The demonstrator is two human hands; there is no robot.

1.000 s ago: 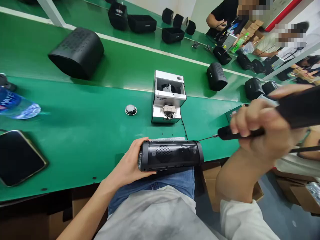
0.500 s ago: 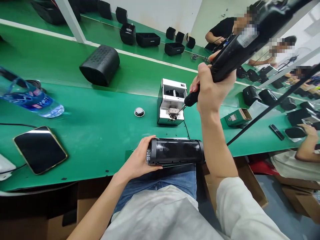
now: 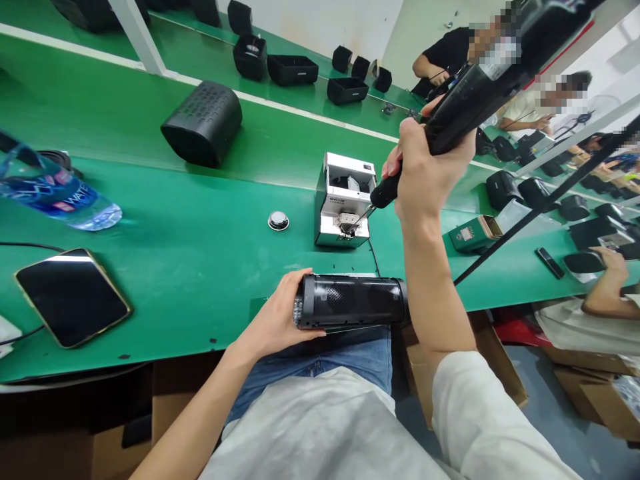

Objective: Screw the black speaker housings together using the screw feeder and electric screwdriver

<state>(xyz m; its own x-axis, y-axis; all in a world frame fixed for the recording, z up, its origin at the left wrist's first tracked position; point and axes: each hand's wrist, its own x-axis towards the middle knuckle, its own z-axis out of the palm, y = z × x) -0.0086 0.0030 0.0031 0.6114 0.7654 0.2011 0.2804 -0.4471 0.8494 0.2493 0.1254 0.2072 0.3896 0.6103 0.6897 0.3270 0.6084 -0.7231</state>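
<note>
My left hand (image 3: 283, 307) grips the left end of a black speaker (image 3: 357, 300) that lies sideways at the table's front edge. The far right end of the speaker is partly hidden by my right forearm. In my right hand (image 3: 425, 167) is a black electric screwdriver (image 3: 460, 107), tilted with its body up to the right. Its thin bit points down-left to the front outlet of a white screw feeder (image 3: 345, 200). Whether a screw sits on the bit is too small to tell.
A small silver round part (image 3: 278, 221) lies left of the feeder. A phone (image 3: 74, 297), a water bottle (image 3: 60, 193) and a black speaker shell (image 3: 203, 123) are farther left. A green box (image 3: 473, 235) stands right. A co-worker's hand (image 3: 613, 260) is at the far right.
The view has shifted slightly. The screwdriver bit stays at the feeder's outlet, and my left hand keeps its hold on the speaker.
</note>
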